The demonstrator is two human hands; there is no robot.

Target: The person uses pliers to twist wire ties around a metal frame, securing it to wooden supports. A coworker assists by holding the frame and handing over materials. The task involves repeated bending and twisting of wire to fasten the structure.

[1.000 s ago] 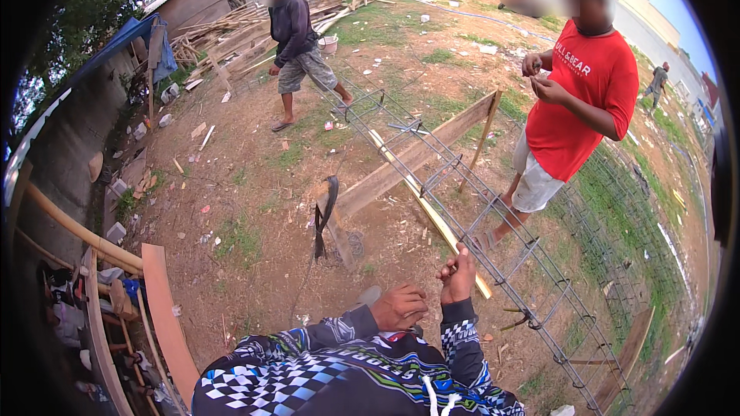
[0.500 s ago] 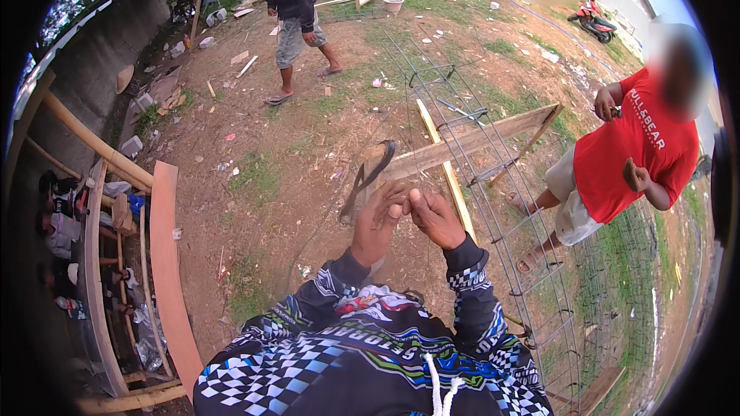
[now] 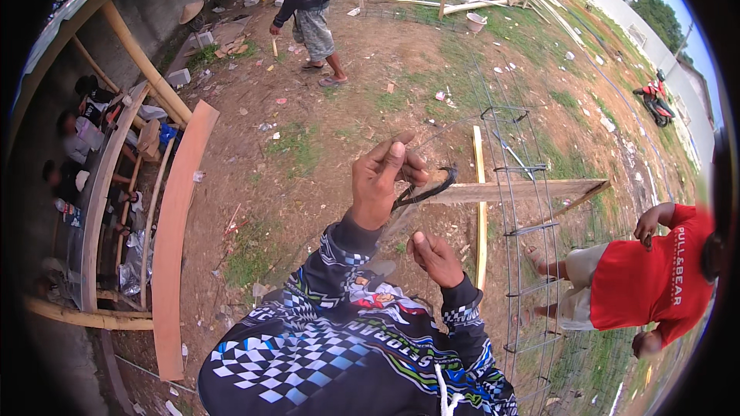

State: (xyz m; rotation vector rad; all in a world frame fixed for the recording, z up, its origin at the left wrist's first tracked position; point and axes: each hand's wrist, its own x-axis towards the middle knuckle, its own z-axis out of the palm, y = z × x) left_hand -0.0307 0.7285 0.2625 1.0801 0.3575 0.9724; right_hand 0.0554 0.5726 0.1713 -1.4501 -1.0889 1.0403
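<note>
My left hand (image 3: 379, 181) is raised in front of me, its thumb and fingers pinched together. Below and to its right, my right hand (image 3: 436, 259) is closed with thumb against fingers. Whatever either pinch holds is too fine to make out; a faint thin line runs from near the left fingers toward the far right. Just beyond the hands, a dark looped strap or wire bundle (image 3: 442, 182) hangs over the end of a wooden plank (image 3: 493, 192). The plank runs right, to a long cage of steel bars (image 3: 505, 170) tied with cross ties.
A yellowish timber strip (image 3: 479, 216) lies under the plank. Right of the cage stands a person in a red shirt (image 3: 644, 277); another in dark clothes (image 3: 307, 0) is at the far side. A reddish board (image 3: 176, 254) edges a bamboo shelter with people at left.
My hands have moved apart, the left upward and the right lower. The view has shifted, and the person in red has turned and lowered an arm. The far person now faces away.
</note>
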